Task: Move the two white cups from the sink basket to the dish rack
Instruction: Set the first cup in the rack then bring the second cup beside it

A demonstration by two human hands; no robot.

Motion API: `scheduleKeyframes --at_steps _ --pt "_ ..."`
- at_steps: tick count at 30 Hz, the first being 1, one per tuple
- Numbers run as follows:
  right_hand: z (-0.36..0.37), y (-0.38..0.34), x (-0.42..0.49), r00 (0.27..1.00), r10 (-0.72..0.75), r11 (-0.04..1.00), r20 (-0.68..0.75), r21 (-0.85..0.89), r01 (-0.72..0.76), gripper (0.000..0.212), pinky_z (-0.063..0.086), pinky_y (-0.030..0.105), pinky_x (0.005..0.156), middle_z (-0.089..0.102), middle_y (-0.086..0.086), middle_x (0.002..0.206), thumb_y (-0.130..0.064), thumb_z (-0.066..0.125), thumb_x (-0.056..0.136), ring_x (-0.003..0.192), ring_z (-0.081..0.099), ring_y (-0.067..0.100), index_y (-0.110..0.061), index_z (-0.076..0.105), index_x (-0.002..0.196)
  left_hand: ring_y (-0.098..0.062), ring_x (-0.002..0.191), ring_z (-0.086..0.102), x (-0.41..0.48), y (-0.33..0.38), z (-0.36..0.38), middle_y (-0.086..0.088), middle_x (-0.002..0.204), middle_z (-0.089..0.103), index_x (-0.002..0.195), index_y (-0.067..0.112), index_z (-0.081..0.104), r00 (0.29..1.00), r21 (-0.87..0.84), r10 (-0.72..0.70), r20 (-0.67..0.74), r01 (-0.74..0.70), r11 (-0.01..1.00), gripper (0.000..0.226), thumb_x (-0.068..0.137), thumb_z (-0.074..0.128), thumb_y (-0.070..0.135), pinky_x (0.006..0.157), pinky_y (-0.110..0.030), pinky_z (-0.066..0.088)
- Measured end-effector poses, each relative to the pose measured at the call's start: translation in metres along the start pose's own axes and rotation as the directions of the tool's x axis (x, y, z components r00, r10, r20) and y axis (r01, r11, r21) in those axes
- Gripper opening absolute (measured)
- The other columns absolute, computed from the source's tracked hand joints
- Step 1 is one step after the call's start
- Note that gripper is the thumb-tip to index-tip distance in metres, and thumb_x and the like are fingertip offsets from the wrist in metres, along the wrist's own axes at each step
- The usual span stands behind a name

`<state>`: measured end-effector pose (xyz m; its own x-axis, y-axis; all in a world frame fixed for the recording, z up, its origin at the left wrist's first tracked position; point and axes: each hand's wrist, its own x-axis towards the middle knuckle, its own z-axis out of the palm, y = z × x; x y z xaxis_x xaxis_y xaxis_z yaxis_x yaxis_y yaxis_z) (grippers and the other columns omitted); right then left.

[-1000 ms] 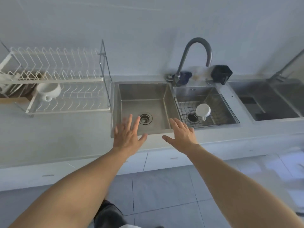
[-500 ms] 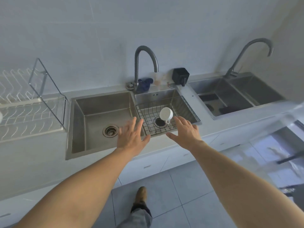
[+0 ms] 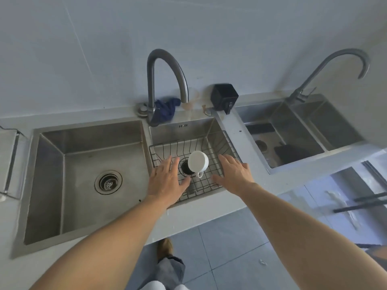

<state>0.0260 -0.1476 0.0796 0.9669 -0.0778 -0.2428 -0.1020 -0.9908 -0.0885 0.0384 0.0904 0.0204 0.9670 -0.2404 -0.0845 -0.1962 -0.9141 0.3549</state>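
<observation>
One white cup (image 3: 198,164) stands upside down in the wire sink basket (image 3: 227,143), its handle pointing toward me, beside the drain. My left hand (image 3: 167,181) hovers just left of the cup, fingers spread, holding nothing. On the cup's right, my right hand (image 3: 233,174) is also flat and empty. Neither hand touches the cup. Only a corner of the dish rack (image 3: 9,164) shows at the far left edge; a second cup is not visible.
A large bare sink bowl (image 3: 94,164) with a drain lies left of the basket. A curved tap (image 3: 163,80), blue cloth (image 3: 165,109) and black box (image 3: 224,97) stand behind. Another double sink (image 3: 303,130) with its own tap is at right.
The view has swung right, so the dish rack has slid almost out of sight. Both hands moved forward over the basket and now flank the cup.
</observation>
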Motion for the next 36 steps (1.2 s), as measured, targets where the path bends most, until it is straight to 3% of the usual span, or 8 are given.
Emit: scheduleKeyframes --at_steps 9,14,18,23,27,29,33,36 --pt "-0.003 0.002 0.087 0.984 -0.104 0.99 0.142 -0.079 0.116 0.085 0.028 0.049 0.114 0.034 -0.001 0.16 -0.054 0.068 0.085 0.142 0.038 0.024 -0.023 0.028 0.154 -0.024 0.152 0.025 0.039 0.001 0.036 -0.005 0.165 0.028 0.156 0.021 0.02 0.99 -0.083 -0.091 0.105 0.1 0.992 0.086 0.089 0.029 0.073 0.123 -0.047 0.023" --pt "-0.002 0.0 0.12 0.948 -0.204 0.967 0.244 -0.099 0.233 0.092 0.027 0.052 0.115 0.038 -0.002 0.158 -0.057 0.074 0.079 0.141 0.041 0.025 -0.027 0.029 0.153 -0.025 0.144 0.038 0.046 0.005 0.044 -0.006 0.155 0.043 0.15 0.016 0.033 0.988 -0.094 -0.12 0.097 0.13 0.987 0.083 0.088 0.034 0.071 0.118 -0.045 0.03" --pt "-0.002 0.001 0.145 0.879 -0.282 0.933 0.384 -0.103 0.344 0.1 0.026 0.056 0.114 0.039 -0.003 0.157 -0.059 0.078 0.071 0.141 0.041 0.024 -0.03 0.029 0.152 -0.022 0.129 0.05 0.05 0.012 0.053 -0.004 0.137 0.056 0.141 0.013 0.044 0.988 -0.088 -0.122 0.099 0.131 0.988 0.083 0.084 0.032 0.072 0.11 -0.041 0.039" --pt "-0.004 0.004 0.175 0.796 -0.373 0.865 0.477 -0.131 0.484 0.109 0.028 0.057 0.113 0.042 -0.003 0.156 -0.063 0.08 0.064 0.14 0.042 0.024 -0.031 0.027 0.153 -0.022 0.102 0.064 0.051 0.031 0.066 0.0 0.108 0.069 0.114 0.015 0.06 0.962 -0.084 -0.262 0.077 0.268 0.96 0.072 0.083 0.034 0.074 0.092 -0.041 0.047" --pt "0.001 0.016 0.199 0.705 -0.454 0.793 0.546 -0.113 0.598 0.111 0.03 0.055 0.114 0.042 -0.002 0.156 -0.062 0.083 0.062 0.139 0.044 0.026 -0.031 0.028 0.153 -0.013 0.064 0.055 0.056 0.06 0.081 0.005 0.078 0.061 0.088 0.018 0.057 0.925 -0.118 -0.358 0.124 0.372 0.92 0.059 0.085 0.039 0.075 0.064 -0.033 0.047" --pt "0.002 0.015 0.207 0.69 -0.47 0.798 0.55 -0.068 0.598 0.112 0.033 0.052 0.115 0.043 0.0 0.156 -0.059 0.085 0.062 0.139 0.044 0.026 -0.029 0.029 0.154 -0.009 0.056 0.052 0.062 0.064 0.081 0.009 0.066 0.055 0.079 0.019 0.057 0.918 -0.136 -0.371 0.141 0.389 0.911 0.052 0.087 0.048 0.069 0.054 -0.028 0.042" --pt "0.012 0.023 0.218 0.578 -0.567 0.724 0.587 0.021 0.689 0.112 0.037 0.048 0.113 0.048 0.002 0.151 -0.054 0.088 0.062 0.137 0.046 0.025 -0.025 0.031 0.153 -0.016 0.063 0.058 0.065 0.086 0.092 0.006 0.068 0.057 0.078 0.021 0.058 0.853 -0.14 -0.511 0.111 0.522 0.842 0.041 0.09 0.056 0.061 0.062 -0.031 0.045" --pt "0.022 0.025 0.224 0.514 -0.619 0.681 0.594 0.079 0.728 0.1 0.044 0.044 0.106 0.058 -0.002 0.137 -0.051 0.089 0.063 0.125 0.054 0.021 -0.025 0.04 0.146 -0.017 0.063 0.062 0.066 0.095 0.101 0.003 0.069 0.062 0.092 0.019 0.066 0.761 -0.145 -0.626 0.168 0.647 0.748 0.036 0.095 0.055 0.053 0.065 -0.033 0.052"
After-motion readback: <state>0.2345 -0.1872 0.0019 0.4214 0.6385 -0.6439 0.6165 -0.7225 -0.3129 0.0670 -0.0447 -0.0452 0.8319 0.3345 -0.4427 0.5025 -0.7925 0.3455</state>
